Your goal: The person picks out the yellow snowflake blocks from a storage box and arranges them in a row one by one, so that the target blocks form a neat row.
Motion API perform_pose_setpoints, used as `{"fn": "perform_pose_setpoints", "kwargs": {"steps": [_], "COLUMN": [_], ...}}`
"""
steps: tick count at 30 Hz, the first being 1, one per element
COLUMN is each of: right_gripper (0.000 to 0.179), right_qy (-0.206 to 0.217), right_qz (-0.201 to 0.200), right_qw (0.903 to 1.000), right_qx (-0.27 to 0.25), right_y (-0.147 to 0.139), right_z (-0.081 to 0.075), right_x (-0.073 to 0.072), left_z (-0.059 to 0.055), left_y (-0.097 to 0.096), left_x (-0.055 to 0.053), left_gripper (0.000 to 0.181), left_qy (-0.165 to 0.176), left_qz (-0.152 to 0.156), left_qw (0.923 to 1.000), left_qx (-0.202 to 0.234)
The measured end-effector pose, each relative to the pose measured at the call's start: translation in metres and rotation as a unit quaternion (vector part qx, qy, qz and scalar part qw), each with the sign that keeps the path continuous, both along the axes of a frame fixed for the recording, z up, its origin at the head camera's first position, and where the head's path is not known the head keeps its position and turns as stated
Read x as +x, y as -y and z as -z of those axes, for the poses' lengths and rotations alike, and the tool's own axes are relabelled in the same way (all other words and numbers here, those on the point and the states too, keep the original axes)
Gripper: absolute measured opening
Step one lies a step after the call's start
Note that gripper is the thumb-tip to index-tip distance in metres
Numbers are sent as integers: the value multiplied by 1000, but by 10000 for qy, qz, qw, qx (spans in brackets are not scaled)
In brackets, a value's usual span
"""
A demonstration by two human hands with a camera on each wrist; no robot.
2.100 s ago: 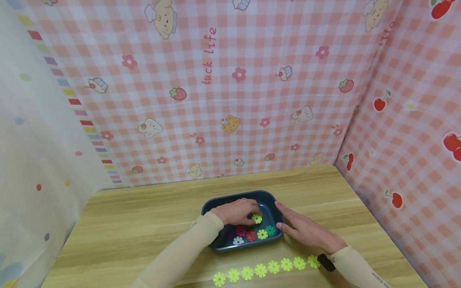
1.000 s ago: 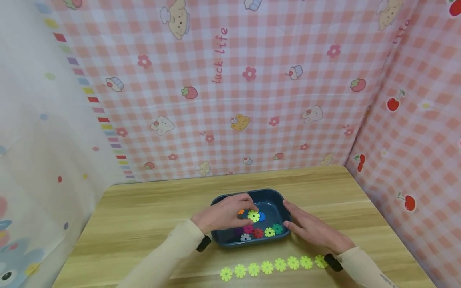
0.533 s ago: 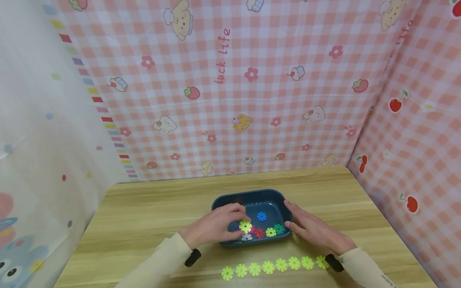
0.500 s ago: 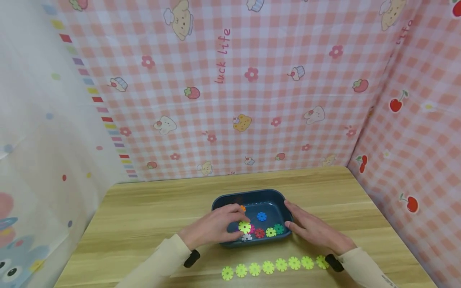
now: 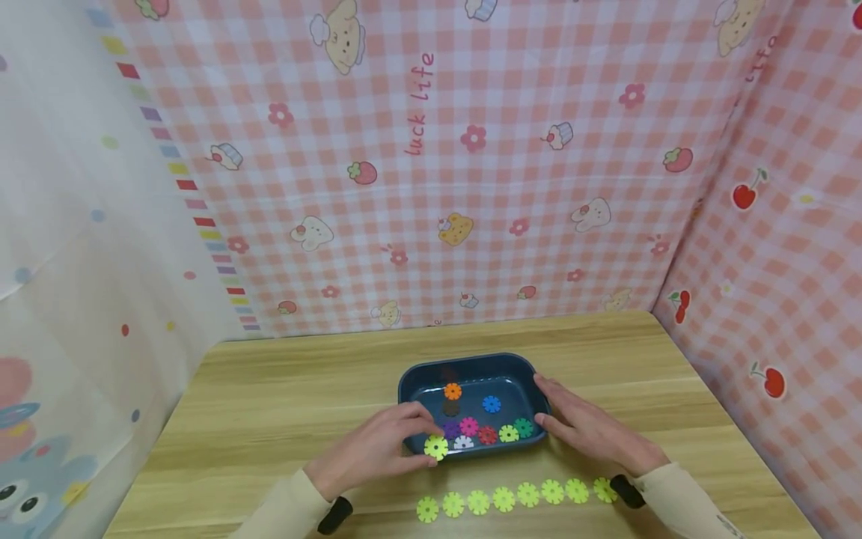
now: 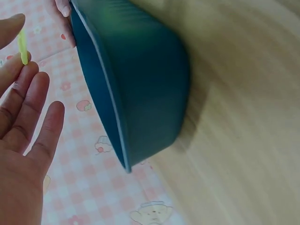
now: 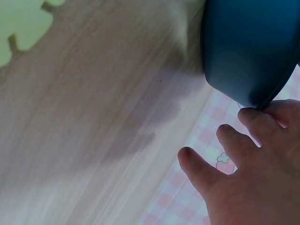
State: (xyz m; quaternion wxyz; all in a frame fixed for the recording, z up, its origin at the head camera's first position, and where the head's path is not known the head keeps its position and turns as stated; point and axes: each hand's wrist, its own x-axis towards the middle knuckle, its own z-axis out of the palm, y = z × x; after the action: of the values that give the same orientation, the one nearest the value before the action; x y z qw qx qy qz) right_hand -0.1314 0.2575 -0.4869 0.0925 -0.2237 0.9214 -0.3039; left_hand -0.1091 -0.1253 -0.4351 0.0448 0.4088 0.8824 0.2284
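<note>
Between thumb and fingertips my left hand [image 5: 380,447] pinches a yellow-green snowflake building disc [image 5: 436,448], held at the front left corner of the dark blue tray [image 5: 471,364]. The left wrist view shows that disc [image 6: 23,47] edge-on beside the tray's outer wall [image 6: 145,79]. My right hand [image 5: 592,428] touches the tray's right side, its fingers fairly straight. Inside the tray lie loose discs: an orange disc [image 5: 453,391], a blue disc [image 5: 491,404], a white disc [image 5: 463,442], a yellow-green disc [image 5: 508,433] and several others.
Several yellow-green discs form a row [image 5: 503,499] on the wooden table [image 5: 303,382] in front of the tray. The row's right end lies by the right wrist's black band [image 5: 628,491]. A checked cloth wall [image 5: 404,284] stands behind the table.
My left hand first reached into the tray, then came up with a yellow-green disc and moved left and toward the front. The right hand stays at the tray's side. The view shifted slightly.
</note>
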Motion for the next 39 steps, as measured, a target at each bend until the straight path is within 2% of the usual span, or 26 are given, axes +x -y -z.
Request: {"fn": "perform_pose_setpoints", "kwargs": {"steps": [6,14,21,26,31,39], "right_gripper": [74,73,75,75,75,75], "right_qy": [24,40,55,43,56,165], "right_qz": [-5,3,2,1,21,56], "right_qw": [10000,10000,9999,9999,9999,9998], "right_qx": [-24,-49,-88,-127,-91,-39], "right_y": [-1,-1,-2,-3,-3,0], "right_z": [0,0,-3,-3,-2,0], "right_x": [0,1,2,2,0,-1], "left_z": [11,27,44,52,59,67], "left_y": [12,24,34,39,39,40], "left_x": [13,26,36,39,39,39], "left_gripper": [31,29,34,30,25,21], "left_qy": [-127,689,1110,1499,2015,2187], "left_qz": [-110,-512,-745,-777,-901,-999], "left_qw": [9998,9963,9909,9856,9753,9705], "left_qx": [134,-39,-155,-130,-29,-164]}}
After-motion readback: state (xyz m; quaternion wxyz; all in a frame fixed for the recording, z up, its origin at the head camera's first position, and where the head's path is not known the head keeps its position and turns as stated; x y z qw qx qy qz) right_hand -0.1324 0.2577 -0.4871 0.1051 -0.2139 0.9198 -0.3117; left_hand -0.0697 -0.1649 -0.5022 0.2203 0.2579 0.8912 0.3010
